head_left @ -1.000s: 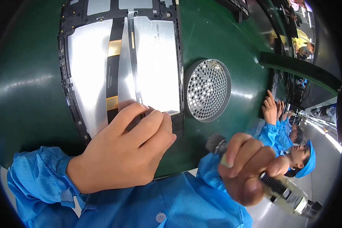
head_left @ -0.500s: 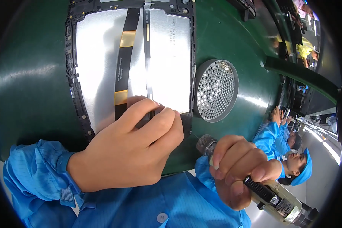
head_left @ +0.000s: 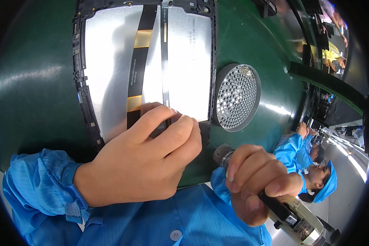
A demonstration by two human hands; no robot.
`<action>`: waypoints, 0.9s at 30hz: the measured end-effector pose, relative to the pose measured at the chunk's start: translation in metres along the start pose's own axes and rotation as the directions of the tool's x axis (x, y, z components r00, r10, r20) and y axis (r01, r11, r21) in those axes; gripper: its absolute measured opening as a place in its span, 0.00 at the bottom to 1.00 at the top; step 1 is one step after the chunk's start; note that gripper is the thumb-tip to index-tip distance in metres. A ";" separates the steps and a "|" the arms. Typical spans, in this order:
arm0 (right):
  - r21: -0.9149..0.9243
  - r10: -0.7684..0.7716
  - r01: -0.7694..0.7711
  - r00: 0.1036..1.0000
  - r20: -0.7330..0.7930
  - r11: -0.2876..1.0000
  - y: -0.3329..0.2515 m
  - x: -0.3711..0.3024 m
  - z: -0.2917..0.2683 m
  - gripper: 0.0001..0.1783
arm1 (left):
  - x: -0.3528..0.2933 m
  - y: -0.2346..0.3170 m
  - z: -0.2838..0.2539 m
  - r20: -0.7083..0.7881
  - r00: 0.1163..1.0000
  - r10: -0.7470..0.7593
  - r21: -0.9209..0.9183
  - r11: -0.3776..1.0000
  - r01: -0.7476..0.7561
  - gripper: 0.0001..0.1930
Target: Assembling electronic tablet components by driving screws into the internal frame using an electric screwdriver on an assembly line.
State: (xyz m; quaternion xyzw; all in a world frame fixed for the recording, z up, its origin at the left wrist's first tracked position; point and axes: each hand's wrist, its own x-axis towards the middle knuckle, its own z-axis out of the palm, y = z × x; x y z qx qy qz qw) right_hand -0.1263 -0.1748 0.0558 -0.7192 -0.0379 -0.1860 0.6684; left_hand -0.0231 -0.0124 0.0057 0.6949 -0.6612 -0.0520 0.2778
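A tablet housing (head_left: 188, 74) with a silver metal back plate and black frame lies on the green work surface. A black flex cable (head_left: 137, 74) with gold patches and a thinner dark strip (head_left: 165, 61) run down it. My left hand (head_left: 151, 156) bends over the near end of the housing, fingers pinched together near the strip's lower end. Its fingertips, and whatever they pinch, are hidden. My right hand (head_left: 260, 178) wraps around an electric screwdriver (head_left: 301, 221), off the housing's near right corner. The tool's knurled nose (head_left: 223, 155) points up and left; its bit is barely visible.
Right of the housing sits a round grey screw tray (head_left: 238, 98) with a perforated plate and small bits at its far end. A green bar (head_left: 328, 84) crosses at the right. Beyond it, a co-worker in a blue cap (head_left: 328, 182) and others work.
The housing and tray appear slightly further right in view, and my left hand shifts with them. My right hand and the screwdriver turn a little.
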 end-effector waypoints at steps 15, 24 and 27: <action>-0.031 -0.090 0.086 0.981 -0.170 0.996 0.015 -0.002 -0.028 0.20 | 0.006 0.003 0.005 -0.050 0.997 -0.065 -0.042 0.997 0.063 0.10; -0.029 -0.068 0.063 0.959 -0.274 0.998 0.021 -0.003 -0.018 0.17 | -0.001 0.000 0.008 -0.047 0.999 -0.011 0.028 1.000 0.012 0.10; -0.047 -0.052 0.041 0.962 -0.268 0.998 0.019 -0.005 -0.019 0.18 | 0.001 0.002 0.001 0.008 0.999 -0.043 -0.015 0.999 0.043 0.09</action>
